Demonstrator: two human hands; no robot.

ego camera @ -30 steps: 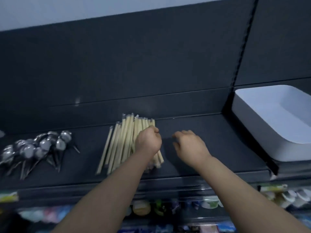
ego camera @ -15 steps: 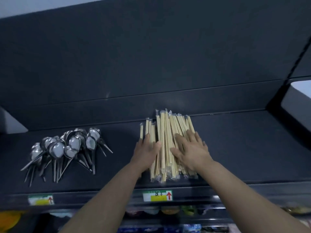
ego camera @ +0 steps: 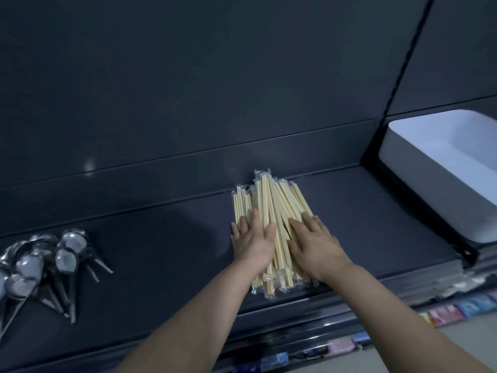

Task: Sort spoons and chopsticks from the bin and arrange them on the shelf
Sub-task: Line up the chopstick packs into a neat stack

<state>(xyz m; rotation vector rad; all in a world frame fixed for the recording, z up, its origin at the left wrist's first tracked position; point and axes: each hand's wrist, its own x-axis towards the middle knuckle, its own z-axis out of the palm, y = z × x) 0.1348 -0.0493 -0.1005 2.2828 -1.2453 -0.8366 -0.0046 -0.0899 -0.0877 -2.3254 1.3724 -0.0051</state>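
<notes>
You've got pale wooden chopsticks (ego camera: 271, 200) in clear, glossy plastic sleeves. Your spoons (ego camera: 66, 261) are polished, mirror-bright metal. The shelf (ego camera: 161, 251) looks dark, smooth and matt, and the bin (ego camera: 430, 195) smooth white plastic.

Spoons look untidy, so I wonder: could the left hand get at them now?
Probably yes: the left hand lies flat on the chopsticks, holding nothing, and bare shelf separates it from the spoons.
</notes>
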